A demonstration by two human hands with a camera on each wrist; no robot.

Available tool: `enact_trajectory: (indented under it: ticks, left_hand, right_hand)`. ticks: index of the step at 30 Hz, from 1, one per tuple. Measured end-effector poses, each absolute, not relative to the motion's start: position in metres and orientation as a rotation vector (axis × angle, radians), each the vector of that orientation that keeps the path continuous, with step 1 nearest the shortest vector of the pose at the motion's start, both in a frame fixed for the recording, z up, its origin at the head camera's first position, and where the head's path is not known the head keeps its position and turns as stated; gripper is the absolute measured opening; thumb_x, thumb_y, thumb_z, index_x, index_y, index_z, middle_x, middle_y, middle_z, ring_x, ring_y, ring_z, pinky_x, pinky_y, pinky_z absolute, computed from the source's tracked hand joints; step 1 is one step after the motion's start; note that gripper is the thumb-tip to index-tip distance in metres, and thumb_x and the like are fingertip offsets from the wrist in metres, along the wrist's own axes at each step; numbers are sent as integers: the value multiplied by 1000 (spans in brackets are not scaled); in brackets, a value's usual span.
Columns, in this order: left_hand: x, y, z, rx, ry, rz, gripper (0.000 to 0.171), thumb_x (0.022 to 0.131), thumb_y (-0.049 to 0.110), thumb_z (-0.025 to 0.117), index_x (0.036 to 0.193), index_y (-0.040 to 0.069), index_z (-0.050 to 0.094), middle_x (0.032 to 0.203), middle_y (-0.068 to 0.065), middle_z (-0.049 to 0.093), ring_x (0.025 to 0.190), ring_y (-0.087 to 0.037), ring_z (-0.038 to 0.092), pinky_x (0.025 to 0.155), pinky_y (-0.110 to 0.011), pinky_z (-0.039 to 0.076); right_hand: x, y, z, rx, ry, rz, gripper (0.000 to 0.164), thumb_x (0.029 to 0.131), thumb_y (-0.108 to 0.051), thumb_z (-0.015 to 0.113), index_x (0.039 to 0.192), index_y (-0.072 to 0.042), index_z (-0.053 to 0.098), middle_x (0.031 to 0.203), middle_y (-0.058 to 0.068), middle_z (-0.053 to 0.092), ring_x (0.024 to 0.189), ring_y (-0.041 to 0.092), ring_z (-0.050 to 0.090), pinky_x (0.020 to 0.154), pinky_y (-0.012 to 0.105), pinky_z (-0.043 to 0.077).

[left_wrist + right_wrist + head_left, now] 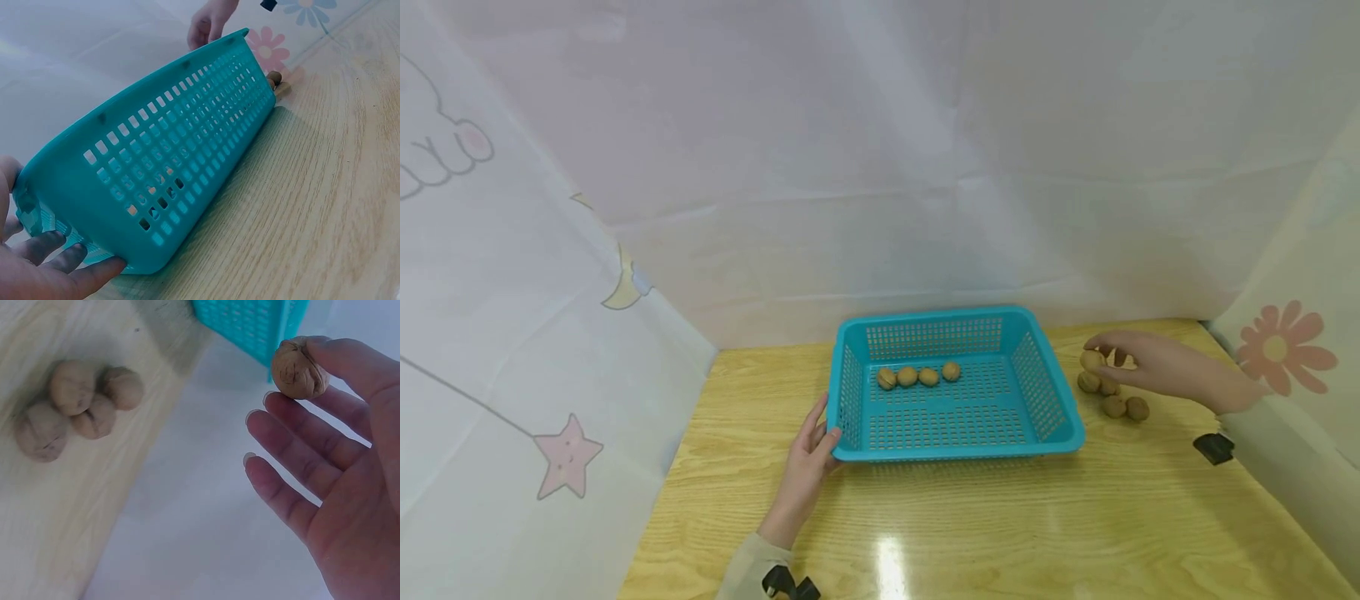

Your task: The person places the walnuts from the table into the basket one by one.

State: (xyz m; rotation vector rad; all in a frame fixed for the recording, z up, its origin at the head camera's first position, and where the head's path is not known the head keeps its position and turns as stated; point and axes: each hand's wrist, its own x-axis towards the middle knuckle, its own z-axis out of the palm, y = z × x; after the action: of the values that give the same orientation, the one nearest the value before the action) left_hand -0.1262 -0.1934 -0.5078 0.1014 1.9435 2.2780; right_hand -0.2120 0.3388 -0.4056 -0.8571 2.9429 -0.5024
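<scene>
A blue plastic basket [943, 454] with slotted walls stands on the wooden table, a short row of several walnuts [907, 377] on its floor toward the back left. My left hand [808, 458] grips the basket's front left corner, thumb over the rim and fingers against the outer wall [125, 187]. To the right of the basket, my right hand [1157, 364] pinches one walnut [299, 369] between thumb and index finger, the other fingers loosely extended. Below it lies a small cluster of several loose walnuts [75, 412] on the tabletop.
The light wooden table [970, 533] ends at a pale cloth backdrop [880, 208] behind the basket, with more printed cloth at the left and right. A black strap piece shows at each wrist.
</scene>
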Motion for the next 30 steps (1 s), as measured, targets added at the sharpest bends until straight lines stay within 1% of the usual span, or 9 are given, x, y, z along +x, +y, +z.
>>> enact_trajectory:
  ticks: [6,10,14,18,20,23,30]
  left_hand:
    - [-126,-193,-508,94,1941,2282,69,109,22,56,168,22,20,160,-26,40,139,-48,48,105,-53,52]
    - [-126,-193,-508,90,1945,2281,69,109,22,56,168,21,20,160,-26,40,140,-47,48,105,-53,52]
    - [-126,-193,-507,88,1955,2272,70,110,22,56,169,19,18,160,-26,40,140,-47,48,105,-54,52]
    - [-125,-193,-507,80,1959,2267,69,110,22,56,168,21,20,160,-26,41,139,-47,49,105,-54,52]
    - [-125,-193,-507,75,1955,2270,68,110,22,56,168,22,21,159,-26,41,139,-47,49,105,-54,52]
    - [-125,-193,-507,68,1952,2276,68,109,22,56,168,22,22,159,-26,42,138,-47,50,104,-53,53]
    - [-127,-192,-509,58,1949,2281,69,109,21,56,168,21,22,159,-26,42,137,-46,52,102,-48,55]
  right_hand:
    - [-217,318,-391,-951,2917,-535,33,97,-16,75,128,-5,67,106,-8,67,91,8,62,72,29,54]
    - [-221,301,-379,-983,2885,-553,37,98,-17,74,132,-3,66,106,-7,67,93,9,61,73,30,54]
    - [-225,284,-370,-1016,2861,-536,39,100,-18,73,135,-3,66,109,-6,67,94,10,61,77,34,55]
    - [-232,268,-366,-1050,2836,-519,37,101,-19,71,134,-5,66,111,-6,66,94,10,61,77,37,55]
    - [-236,260,-364,-1072,2825,-511,36,100,-19,72,133,-5,67,111,-6,67,94,10,61,77,37,55]
    - [-242,248,-363,-1129,2811,-506,35,99,-18,73,131,-4,69,113,-3,69,93,12,63,78,39,56]
    - [-253,224,-364,-1197,2808,-495,35,98,-18,75,130,-6,70,118,3,71,93,17,66,79,40,56]
